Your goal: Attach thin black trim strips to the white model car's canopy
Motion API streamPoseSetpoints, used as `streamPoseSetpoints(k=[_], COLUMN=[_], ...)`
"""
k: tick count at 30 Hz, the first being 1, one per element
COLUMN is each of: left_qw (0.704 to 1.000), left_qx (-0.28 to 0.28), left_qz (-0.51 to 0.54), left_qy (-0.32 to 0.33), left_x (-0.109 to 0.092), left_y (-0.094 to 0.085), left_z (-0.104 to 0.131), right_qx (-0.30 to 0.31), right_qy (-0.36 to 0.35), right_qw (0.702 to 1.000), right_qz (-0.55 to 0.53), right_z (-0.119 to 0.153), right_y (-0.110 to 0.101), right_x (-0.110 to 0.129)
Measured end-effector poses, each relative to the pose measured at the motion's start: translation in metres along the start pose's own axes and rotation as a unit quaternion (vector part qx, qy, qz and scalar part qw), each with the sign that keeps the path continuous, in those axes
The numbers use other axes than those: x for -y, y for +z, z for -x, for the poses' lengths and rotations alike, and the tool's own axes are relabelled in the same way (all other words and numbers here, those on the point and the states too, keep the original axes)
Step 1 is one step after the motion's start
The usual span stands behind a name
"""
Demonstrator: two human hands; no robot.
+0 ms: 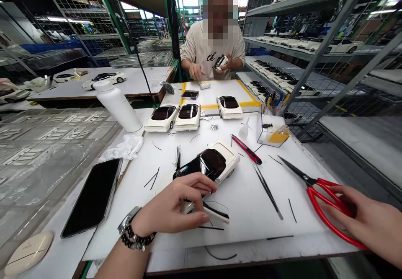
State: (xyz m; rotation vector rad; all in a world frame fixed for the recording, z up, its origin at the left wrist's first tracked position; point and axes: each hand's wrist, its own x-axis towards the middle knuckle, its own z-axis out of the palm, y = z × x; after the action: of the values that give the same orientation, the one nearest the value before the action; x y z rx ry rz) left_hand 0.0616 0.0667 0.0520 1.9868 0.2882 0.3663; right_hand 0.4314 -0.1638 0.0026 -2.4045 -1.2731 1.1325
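A cream-white model car [216,161] with a black roof stands at an angle on the white table, its doors swung out. My left hand [179,203] is over its near side, thumb and fingers bent and apart, beside the open near door [216,213]. Whether a fingertip touches the car I cannot tell. Red-handled scissors [317,187] point up and left at the table's right side. My right hand [358,216] has its fingers around their handles, and the blades are closed. Tweezers [266,191] and a red utility knife [246,149] lie between car and scissors.
Three more model cars [188,117] stand farther back. A white bottle [117,105], crumpled tissue [125,147] and phone [92,197] are at left. Thin black strips [292,210] lie scattered. A clear box [272,130] stands back right. Opposite, a person [213,48] holds a small part.
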Motion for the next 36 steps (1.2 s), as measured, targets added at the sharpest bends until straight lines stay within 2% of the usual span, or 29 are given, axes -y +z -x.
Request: streamPoseSetpoints(k=[2, 3, 7, 8, 11, 13, 15, 20, 24, 27, 30, 33, 36], left_qw=[1.000, 1.000, 1.000, 1.000, 1.000, 0.999, 0.999, 0.993, 0.991, 0.983, 0.967, 0.955, 0.950], left_qx=[-0.006, -0.007, -0.005, -0.004, -0.002, -0.002, -0.009, -0.044, -0.071, -0.090, -0.107, -0.113, -0.119], left_qz=[0.005, 0.008, 0.006, 0.005, 0.013, 0.027, 0.044, 0.105, 0.112, 0.159, 0.231, 0.274, 0.288], left_qy=[0.003, 0.005, 0.010, 0.011, 0.018, 0.023, 0.022, -0.010, -0.029, -0.031, -0.024, -0.021, -0.019], left_x=[0.001, 0.001, 0.003, 0.004, 0.006, 0.008, 0.009, 0.011, 0.011, 0.012, 0.013, 0.013, 0.014], left_y=[0.000, 0.001, 0.001, 0.001, 0.001, 0.001, 0.001, 0.004, 0.004, 0.004, 0.006, 0.007, 0.006], left_z=[0.000, 0.000, 0.001, 0.001, 0.002, 0.001, 0.001, 0.000, -0.002, -0.004, -0.006, -0.008, -0.008], right_qx=[-0.146, -0.189, -0.279, -0.283, -0.229, -0.226, -0.252, -0.309, -0.341, -0.354, -0.308, -0.251, -0.240], right_qy=[0.040, 0.034, -0.066, -0.082, -0.128, -0.112, -0.076, -0.041, -0.097, -0.178, -0.253, -0.281, -0.276], right_qw=[0.984, 0.974, 0.946, 0.945, 0.958, 0.962, 0.959, 0.947, 0.935, 0.915, 0.895, 0.876, 0.858], right_qz=[0.091, 0.119, 0.152, 0.143, 0.114, 0.107, 0.104, 0.082, 0.022, -0.072, -0.199, -0.302, -0.360], right_z=[-0.003, -0.004, -0.020, -0.029, -0.064, -0.091, -0.115, -0.146, -0.141, -0.117, -0.080, -0.045, -0.027], right_y=[0.001, 0.000, -0.007, -0.008, -0.006, -0.002, 0.002, 0.006, 0.005, 0.004, 0.006, 0.015, 0.030], right_x=[0.018, 0.030, 0.095, 0.112, 0.159, 0.183, 0.199, 0.209, 0.208, 0.208, 0.206, 0.199, 0.193])
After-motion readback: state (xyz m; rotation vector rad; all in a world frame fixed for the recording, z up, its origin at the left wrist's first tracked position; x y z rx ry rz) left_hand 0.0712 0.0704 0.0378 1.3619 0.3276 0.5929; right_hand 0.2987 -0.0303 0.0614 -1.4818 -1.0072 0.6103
